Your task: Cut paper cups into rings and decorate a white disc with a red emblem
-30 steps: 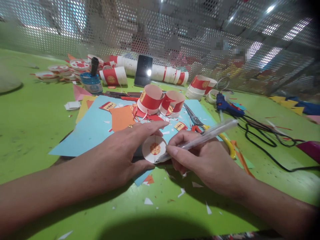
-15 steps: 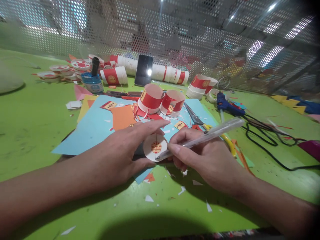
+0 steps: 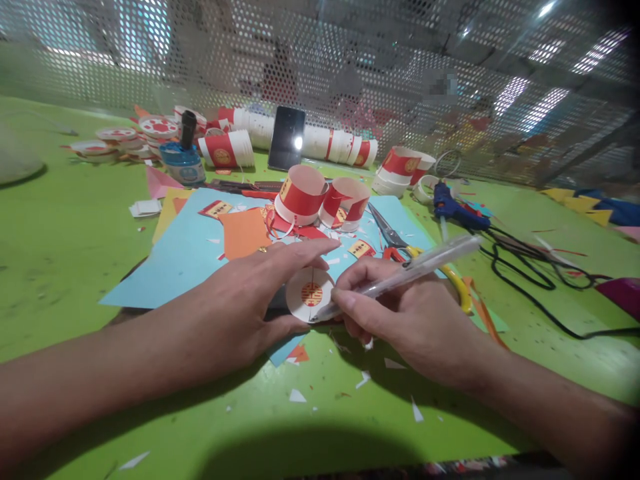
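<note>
A round white paper disc (image 3: 296, 308) with a red and gold emblem sits between the fingers and thumb of my left hand (image 3: 260, 287), which grips it by its edges. A dark line runs down the disc through the emblem. My right hand (image 3: 400, 313) is closed around a clear pen (image 3: 425, 267), whose tip touches the disc near its lower edge. Just beyond, two cut red and white paper cup rings (image 3: 301, 193) stand on light-blue paper (image 3: 175, 267). Scissors (image 3: 387, 228) with yellow handles lie past my right hand, partly hidden by it.
A blue glue gun (image 3: 455, 210) with a black cord (image 3: 520, 280) lies at right. Behind stand a phone (image 3: 287, 138), stacked paper cups (image 3: 227, 150) and a blue jar (image 3: 181, 163). White paper scraps (image 3: 297, 396) litter the green table (image 3: 240, 420); perforated metal (image 3: 200, 67) rises behind.
Hands, disc and pen hold almost the same pose. The pen's upper end has shifted slightly left, and the whole view has moved a little.
</note>
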A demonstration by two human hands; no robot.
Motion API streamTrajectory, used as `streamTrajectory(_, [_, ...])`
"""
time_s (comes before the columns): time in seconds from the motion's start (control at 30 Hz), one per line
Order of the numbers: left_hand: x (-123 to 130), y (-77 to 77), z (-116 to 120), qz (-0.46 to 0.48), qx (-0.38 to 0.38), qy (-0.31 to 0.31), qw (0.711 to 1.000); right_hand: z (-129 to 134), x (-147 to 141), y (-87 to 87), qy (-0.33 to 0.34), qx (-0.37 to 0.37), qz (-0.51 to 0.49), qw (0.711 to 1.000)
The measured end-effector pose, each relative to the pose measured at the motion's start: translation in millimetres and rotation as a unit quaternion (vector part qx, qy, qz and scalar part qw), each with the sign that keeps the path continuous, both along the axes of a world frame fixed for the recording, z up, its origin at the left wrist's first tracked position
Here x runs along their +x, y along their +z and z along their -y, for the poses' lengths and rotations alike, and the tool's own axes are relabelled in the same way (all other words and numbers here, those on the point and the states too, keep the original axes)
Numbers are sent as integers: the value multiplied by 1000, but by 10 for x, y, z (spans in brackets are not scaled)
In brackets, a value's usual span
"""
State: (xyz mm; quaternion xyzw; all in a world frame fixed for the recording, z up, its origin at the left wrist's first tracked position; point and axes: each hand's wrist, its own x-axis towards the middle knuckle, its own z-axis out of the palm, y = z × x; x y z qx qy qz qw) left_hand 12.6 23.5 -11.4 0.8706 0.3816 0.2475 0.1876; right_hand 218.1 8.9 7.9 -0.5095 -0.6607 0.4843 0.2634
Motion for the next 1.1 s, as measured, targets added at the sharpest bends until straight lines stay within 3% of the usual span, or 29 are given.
streamTrajectory(0.27, [10,-9,1,16,23,-4,1000,-51,21,-17,16,1,-48,999])
streamTrajectory(0.47, [17,-17,7,16,15,9,1000,-61,99,-58,-40,58,-178,981])
streamTrajectory(0.53, [19,-7,15,23,16,8,1000,-52,101,-46,-49,76,-164,982])
streamTrajectory(0.73, [3,16,32,39,8,10,999,-25,97,31,-118,227,-45,966])
streamTrajectory(0.83, [-14,5,34,38,-5,22,999,-27,95,22,-127,221,-73,964])
streamTrajectory(1.1, [-9,64,78,46,-3,-8,999,-50,77,-77,-22,143,-95,985])
